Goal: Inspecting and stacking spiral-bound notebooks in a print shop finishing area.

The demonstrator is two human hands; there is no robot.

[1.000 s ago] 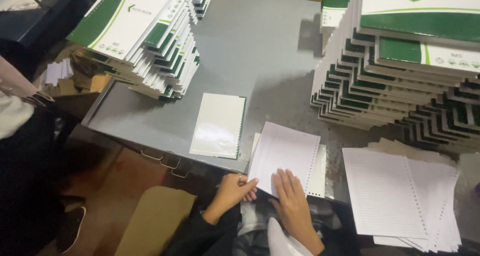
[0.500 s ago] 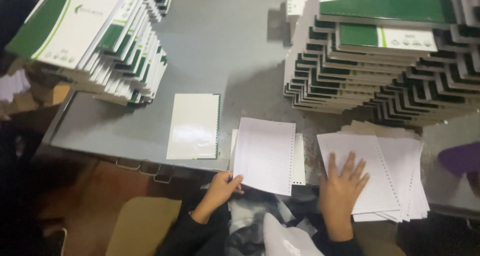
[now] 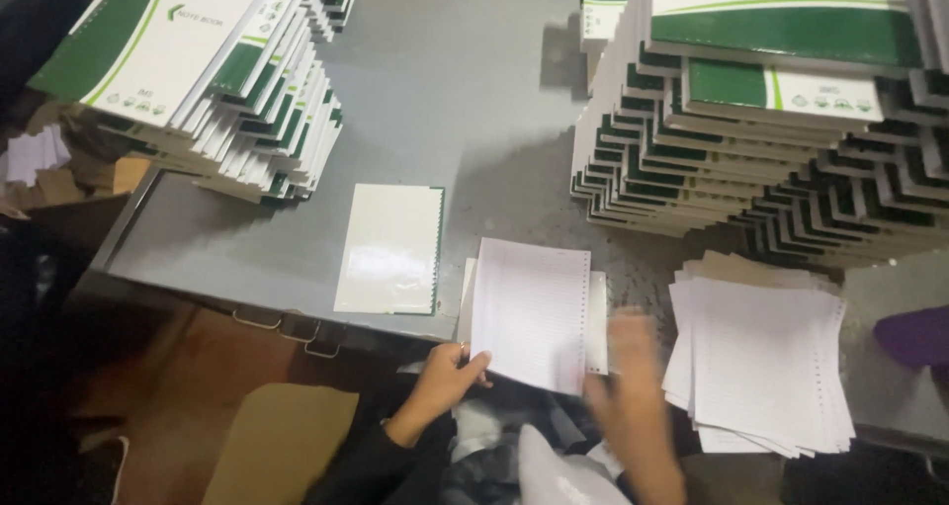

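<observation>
At far left, a leaning stack of green-and-white notebooks (image 3: 213,80) sits on the grey surface (image 3: 465,100). Just right of it a glossy white cover (image 3: 390,249) lies flat, long axis running away from the person, its punched edge to the right. Next comes the punched sheet block (image 3: 532,312), also lengthwise away from the person and tilted slightly, holes along its right edge, near end overhanging the surface's front edge. The left hand (image 3: 447,377) has its fingers clamped on the block's near left corner. The right hand (image 3: 628,377) is motion-blurred beside the block's right edge; whether its fingers are apart or together cannot be told. Half a second ago it lay spread on the loose sheet pile (image 3: 766,362) at right; now it is off it. Behind stands a taller notebook stack (image 3: 761,110).
</observation>
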